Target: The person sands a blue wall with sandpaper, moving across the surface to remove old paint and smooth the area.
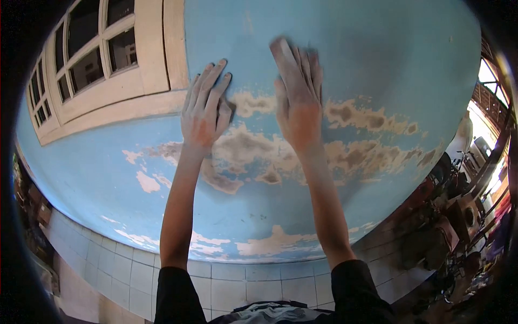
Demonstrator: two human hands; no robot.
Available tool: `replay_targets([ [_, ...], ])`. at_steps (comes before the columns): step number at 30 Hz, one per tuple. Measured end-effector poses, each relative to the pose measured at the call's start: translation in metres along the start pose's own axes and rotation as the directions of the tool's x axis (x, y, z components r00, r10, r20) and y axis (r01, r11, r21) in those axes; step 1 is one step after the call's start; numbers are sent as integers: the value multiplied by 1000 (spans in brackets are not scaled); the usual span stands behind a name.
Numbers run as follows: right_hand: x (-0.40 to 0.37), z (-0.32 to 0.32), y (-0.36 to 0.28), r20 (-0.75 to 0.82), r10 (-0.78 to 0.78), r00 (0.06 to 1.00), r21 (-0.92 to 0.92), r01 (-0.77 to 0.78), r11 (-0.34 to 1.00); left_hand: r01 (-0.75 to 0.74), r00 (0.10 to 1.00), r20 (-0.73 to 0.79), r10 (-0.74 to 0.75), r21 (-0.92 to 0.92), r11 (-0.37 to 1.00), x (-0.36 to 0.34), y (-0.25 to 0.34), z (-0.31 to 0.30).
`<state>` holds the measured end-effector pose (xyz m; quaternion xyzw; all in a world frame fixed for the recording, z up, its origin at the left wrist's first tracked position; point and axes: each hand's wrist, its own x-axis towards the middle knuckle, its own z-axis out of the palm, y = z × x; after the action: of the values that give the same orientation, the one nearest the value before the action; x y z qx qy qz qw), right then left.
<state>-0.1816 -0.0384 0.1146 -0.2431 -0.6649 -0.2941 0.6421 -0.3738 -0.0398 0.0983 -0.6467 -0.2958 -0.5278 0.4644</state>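
My left hand (206, 105) lies on the light blue wall (367, 59), just right of the window frame's corner. Its fingers are stretched out and slightly apart, with nothing visible in them. Farther right and a little higher, my right hand (300, 97) rests against the wall, its fingers straight and close together. Whether anything thin lies beneath its palm is hidden. Pale grey dust coats both hands. Between and below them run rough patches of worn paint (245, 148), cream with dark grey blotches.
A cream wooden window (91, 65) with dark panes is at the upper left. White tiles (261, 281) line the bottom of the wall. Cluttered objects (458, 216) stand along the right side. More peeled paint (275, 242) runs low on the wall.
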Motion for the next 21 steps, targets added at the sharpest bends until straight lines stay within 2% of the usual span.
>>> replay_targets([
  [2,-46,-15,1,142,1,990,-88,11,996,-9,1000,-1,9,8,1000,2,-2,-1],
  [6,-25,-12,4,120,6,993,-22,-4,1000,2,1000,-12,-2,1,1000,4,2,0],
  [8,23,0,10,-19,-84,996,-83,82,993,-3,1000,5,3,1,1000,4,-1,-2],
  [9,24,0,8,-28,-83,996,-85,80,993,3,1000,6,-3,2,1000,3,-1,-2],
  [13,-51,-17,10,82,-41,996,-129,51,990,-10,1000,-11,10,8,1000,1,-1,-1],
  [15,-64,-21,12,124,44,991,13,-46,999,-14,1000,-28,14,1,1000,5,-3,0],
  [16,-54,-23,9,132,69,989,-1,-70,998,-17,1000,-22,17,-6,1000,4,-3,-1],
  [18,-15,-15,16,127,-64,990,-106,78,991,-19,999,-29,18,-35,999,5,1,0],
  [19,-13,-14,17,133,-55,990,-121,71,990,-22,1000,-9,22,-34,999,4,2,-1],
  [21,-9,-12,19,30,-32,999,17,31,999,-36,999,10,36,-25,999,2,-1,-3],
])
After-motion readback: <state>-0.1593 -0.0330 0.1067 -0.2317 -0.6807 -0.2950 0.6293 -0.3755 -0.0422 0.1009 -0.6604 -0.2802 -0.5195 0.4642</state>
